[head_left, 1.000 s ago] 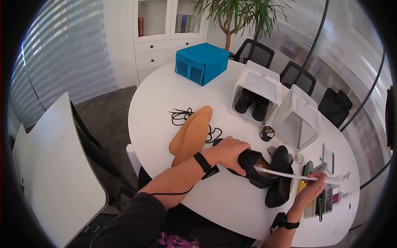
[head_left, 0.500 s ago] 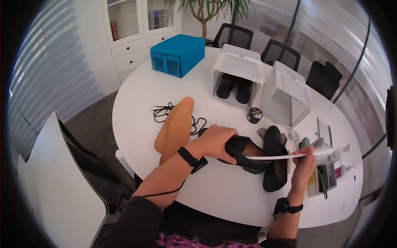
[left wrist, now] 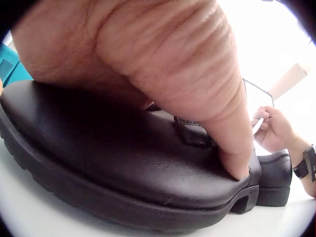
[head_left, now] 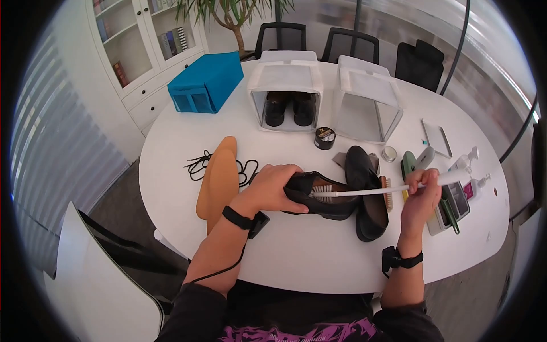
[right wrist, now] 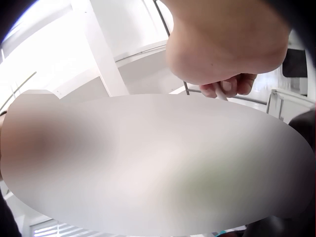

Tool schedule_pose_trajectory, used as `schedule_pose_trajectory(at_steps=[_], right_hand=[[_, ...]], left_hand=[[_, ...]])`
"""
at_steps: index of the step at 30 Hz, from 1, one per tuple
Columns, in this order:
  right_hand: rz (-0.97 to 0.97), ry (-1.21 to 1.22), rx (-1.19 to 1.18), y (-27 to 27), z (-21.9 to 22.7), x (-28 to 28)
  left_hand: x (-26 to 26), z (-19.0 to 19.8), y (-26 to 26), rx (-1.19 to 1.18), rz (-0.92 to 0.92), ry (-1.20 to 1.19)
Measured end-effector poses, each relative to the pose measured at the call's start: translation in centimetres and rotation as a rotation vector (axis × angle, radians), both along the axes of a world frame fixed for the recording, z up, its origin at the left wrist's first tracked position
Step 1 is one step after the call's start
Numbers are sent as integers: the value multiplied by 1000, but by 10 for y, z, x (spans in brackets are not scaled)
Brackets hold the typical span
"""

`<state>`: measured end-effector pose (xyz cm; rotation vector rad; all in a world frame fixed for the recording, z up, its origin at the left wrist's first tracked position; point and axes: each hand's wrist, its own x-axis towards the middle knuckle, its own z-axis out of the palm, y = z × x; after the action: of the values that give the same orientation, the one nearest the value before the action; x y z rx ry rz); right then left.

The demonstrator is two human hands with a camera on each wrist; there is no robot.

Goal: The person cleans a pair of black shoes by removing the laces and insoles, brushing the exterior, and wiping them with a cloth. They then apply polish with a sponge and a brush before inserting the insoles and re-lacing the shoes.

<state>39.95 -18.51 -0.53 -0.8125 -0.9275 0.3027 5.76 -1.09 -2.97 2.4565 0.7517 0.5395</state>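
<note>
Black loafer (head_left: 330,200) lies on the white table (head_left: 296,262), its front part clamped between the left hand's (head_left: 272,188) thumb and fingers, its opening to the right of that grip. Right hand (head_left: 421,196) pinches the handle of a white long-handled brush (head_left: 370,193), whose bristles sit inside the opening. Another black shoe (head_left: 373,216) lies just beside the loafer's heel.
</note>
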Motion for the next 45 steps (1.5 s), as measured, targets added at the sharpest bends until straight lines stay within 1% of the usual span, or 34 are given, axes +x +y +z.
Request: schedule_pose_trajectory(at_steps=[1, 2, 3, 4, 5, 7, 8, 10, 11, 13, 14, 16, 17, 18, 19, 20, 21, 23, 25, 26, 27, 28, 29, 30, 31, 32, 33, 35, 36, 37, 39, 41, 43, 45], right_hand=[[53, 40, -33, 2, -1, -2], [38, -53, -147, 3, -3, -5], [94, -51, -207, 7, 2, -24], [207, -59, -208, 13, -6, -35], [290, -127, -247, 13, -4, -51], [259, -342, -259, 11, 0, -62], [252, -338, -256, 9, 1, -58], [-18, -192, -170, 3, 2, -38], [-107, -185, -109, -2, 2, -22], [-150, -64, 73, -4, -3, 4], [-149, -64, 72, -2, -3, 4], [-258, -55, -119, 0, -3, 6], [-250, -159, -238, 3, 5, -15], [-64, -131, -301, 4, 0, -24], [91, -222, -247, 10, -6, -33], [271, -217, -282, 8, -2, -47], [335, -292, -360, 5, 2, -52], [220, -370, -301, 2, 7, -51], [-18, -196, -200, 2, 7, -38], [-156, -199, -182, 0, 5, -23], [-249, -95, -134, 1, -1, -14], [-256, -108, -162, 1, -6, -11], [-268, -118, -189, 0, -7, -11], [-142, -118, -251, 3, -8, -15], [-16, -115, -313, 7, -10, -24], [83, -157, -296, 10, -12, -32], [80, -149, -293, 10, -11, -35], [232, -181, -331, 9, -4, -41], [155, -72, -342, 6, 1, -40], [-1, -183, -332, 2, 6, -27], [-211, -37, -224, -1, -9, 5], [-176, -8, -266, -2, -12, 14], [-151, 30, -302, 1, -13, 8], [217, -39, -382, 5, -6, -22]], left_hand=[[1, 2, 0, -1, -11, 6], [1, 4, -1, -20, -11, 3], [2, 5, -1, -39, -9, 0], [2, 4, -1, -40, -15, 8], [3, 4, -1, -44, -14, -10], [3, 4, -2, -46, -21, -20], [3, 5, -2, -45, -21, -24], [4, 4, -1, -39, -17, -32], [3, 3, -1, -10, -20, -42], [2, 2, -2, 17, -19, -52], [2, 3, -2, 13, -24, -53], [4, 4, -3, 7, -34, -51], [4, 5, -2, -4, -21, -31], [4, 5, -2, -14, -8, -9], [5, 5, -2, -16, -16, -4], [5, 4, -3, -5, -11, -4], [4, 4, -3, 6, -4, -5], [4, 5, -4, -4, -6, -4], [4, 6, -3, -11, 5, -15], [4, 7, -3, -35, 2, -11], [3, 7, -3, -59, -2, -6], [2, 5, -3, -60, 3, -9], [2, 2, -1, -5, -13, -29], [4, 1, 0, 51, -33, -48], [5, 1, 0, 53, -39, -45], [5, 3, -1, 39, -26, -13], [5, 5, -2, 25, -11, 20], [4, 7, -2, 5, -16, 8], [4, 7, -3, -20, -16, -15], [3, 8, -4, -20, -6, -15], [3, 13, -5, -52, -9, 6], [2, 7, -4, -36, -11, -32], [1, 3, -1, -12, -24, -60], [1, 2, -1, 39, -29, -60]])
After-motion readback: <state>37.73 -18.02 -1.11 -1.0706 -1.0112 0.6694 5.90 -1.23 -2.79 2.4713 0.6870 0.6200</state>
